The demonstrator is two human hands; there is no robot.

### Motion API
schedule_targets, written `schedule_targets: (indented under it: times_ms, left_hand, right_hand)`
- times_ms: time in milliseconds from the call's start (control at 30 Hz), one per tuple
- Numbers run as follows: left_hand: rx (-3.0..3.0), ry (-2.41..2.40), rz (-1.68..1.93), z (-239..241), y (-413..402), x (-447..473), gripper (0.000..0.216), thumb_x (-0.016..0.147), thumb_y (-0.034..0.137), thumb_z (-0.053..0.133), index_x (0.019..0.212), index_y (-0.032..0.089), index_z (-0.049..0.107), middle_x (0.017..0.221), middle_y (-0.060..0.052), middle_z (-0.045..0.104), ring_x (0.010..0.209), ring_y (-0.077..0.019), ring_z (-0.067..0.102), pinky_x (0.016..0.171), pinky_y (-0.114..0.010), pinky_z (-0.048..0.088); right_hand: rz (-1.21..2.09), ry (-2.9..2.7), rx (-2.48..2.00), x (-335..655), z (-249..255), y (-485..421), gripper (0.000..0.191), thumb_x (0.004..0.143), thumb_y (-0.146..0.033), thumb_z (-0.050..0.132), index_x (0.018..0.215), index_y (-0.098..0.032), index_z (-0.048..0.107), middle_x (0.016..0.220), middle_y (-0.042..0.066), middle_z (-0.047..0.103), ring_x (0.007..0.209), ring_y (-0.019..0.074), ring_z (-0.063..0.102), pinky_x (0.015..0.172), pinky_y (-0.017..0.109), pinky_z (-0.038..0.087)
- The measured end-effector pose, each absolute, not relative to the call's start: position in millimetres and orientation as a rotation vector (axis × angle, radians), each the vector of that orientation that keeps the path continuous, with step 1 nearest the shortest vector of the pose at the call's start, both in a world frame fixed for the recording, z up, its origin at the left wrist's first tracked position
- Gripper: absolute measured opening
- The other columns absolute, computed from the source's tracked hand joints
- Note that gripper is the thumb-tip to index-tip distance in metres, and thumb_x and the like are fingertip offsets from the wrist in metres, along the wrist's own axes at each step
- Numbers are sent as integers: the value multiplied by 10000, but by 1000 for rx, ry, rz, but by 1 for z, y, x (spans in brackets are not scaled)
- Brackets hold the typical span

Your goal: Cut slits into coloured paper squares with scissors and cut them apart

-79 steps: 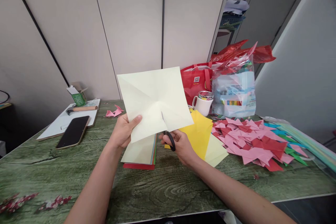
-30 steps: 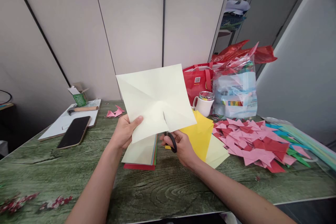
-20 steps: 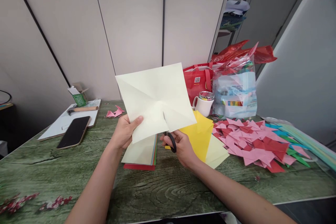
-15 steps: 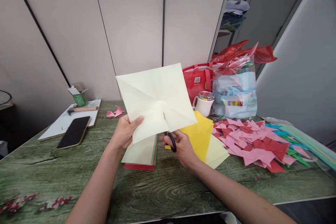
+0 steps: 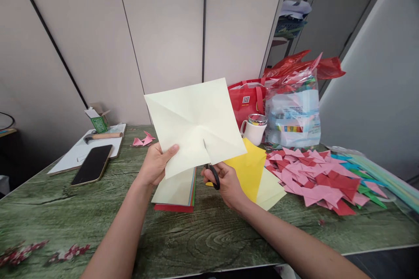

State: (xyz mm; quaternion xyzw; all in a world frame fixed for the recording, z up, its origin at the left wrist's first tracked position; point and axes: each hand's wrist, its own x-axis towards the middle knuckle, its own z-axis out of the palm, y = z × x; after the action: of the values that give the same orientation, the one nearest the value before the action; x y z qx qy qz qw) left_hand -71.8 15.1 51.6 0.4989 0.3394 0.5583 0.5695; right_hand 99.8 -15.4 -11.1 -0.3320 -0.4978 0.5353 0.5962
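Note:
My left hand pinches the lower left corner of a pale cream square of paper and holds it upright above the table. Diagonal creases cross the sheet, and a short slit runs up from its lower edge toward the middle. My right hand is closed on black-handled scissors just below that slit; the blades are hidden behind the sheet. Under my hands lies a stack of coloured paper. A yellow sheet lies to its right.
A pile of pink and red folded triangles covers the right of the green wood-grain table. Behind stand a white mug, a red bag and a plastic bag. A phone, board, hammer and small box lie at left.
Almost nothing differs: the cream sheet has risen and tilted very slightly, the slit looks a touch longer, and both hands keep their grips.

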Motion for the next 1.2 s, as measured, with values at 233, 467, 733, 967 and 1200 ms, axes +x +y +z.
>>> schedule_targets:
  times_ms: [233, 467, 733, 967, 1200]
  left_hand:
    - [1187, 798, 1306, 51, 15, -72, 311, 614, 253, 694, 885, 115, 628, 875, -109, 678, 682, -196, 640, 573, -259, 513]
    - [1192, 803, 1313, 51, 16, -73, 316, 606, 264, 699, 875, 114, 629, 877, -114, 677, 670, -191, 639, 570, -253, 510]
    - [1170, 821, 1319, 52, 15, -72, 359, 570, 282, 720, 876, 116, 634, 870, -120, 679, 690, -216, 641, 574, -278, 513]
    - [1162, 814, 1317, 53, 14, -72, 383, 577, 277, 717, 913, 118, 629, 857, -115, 682, 705, -220, 641, 587, -282, 514]
    - [1162, 822, 1312, 54, 13, -72, 346, 594, 272, 707, 890, 110, 627, 865, -117, 680, 707, -215, 640, 565, -263, 513]
  right_hand:
    - [1233, -1166, -775, 99, -12, -15, 228, 636, -320, 659, 697, -135, 540, 633, -5, 566, 537, 81, 496, 533, 221, 381]
    - [1218, -1175, -787, 100, -12, -15, 238, 635, -337, 656, 692, -139, 536, 618, -8, 560, 540, 86, 489, 530, 227, 379]
    - [1196, -1201, -811, 100, -12, -15, 242, 641, -352, 648, 679, -144, 529, 568, -17, 534, 536, 94, 477, 525, 239, 372]
    - [1215, -1185, -806, 100, -11, -16, 235, 636, -339, 653, 669, -143, 528, 569, -22, 523, 524, 85, 463, 511, 234, 362]
    - [1219, -1180, -809, 100, -10, -15, 243, 627, -346, 658, 641, -146, 519, 540, -32, 510, 513, 81, 454, 501, 229, 365]
